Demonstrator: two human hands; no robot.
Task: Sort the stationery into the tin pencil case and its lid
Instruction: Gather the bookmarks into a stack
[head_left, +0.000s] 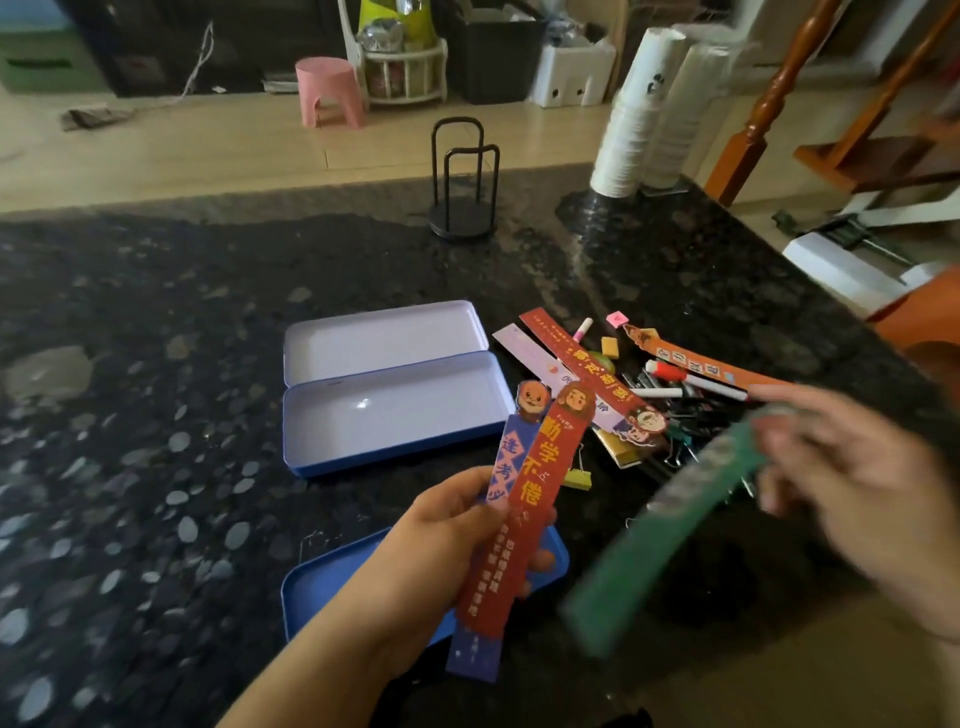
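Observation:
My left hand (441, 535) grips two bookmarks fanned upward, a red one (540, 493) over a blue one (501, 462). My right hand (852, 478) pinches a blurred green bookmark (670, 525) by its top end, hanging down to the left. The open tin pencil case (395, 415) lies in the middle with its hinged lid (374, 338) flat behind it; both look bare. A separate blue tin lid (332, 577) lies partly under my left forearm. To the right sits a pile of stationery (660, 389): bookmarks, markers, erasers, binder clips.
A black wire stand (464, 208) stands at the back of the dark stone counter (156, 364). Two stacks of white paper cups (654, 109) lean at the back right corner. The counter's right edge runs diagonally beside the pile.

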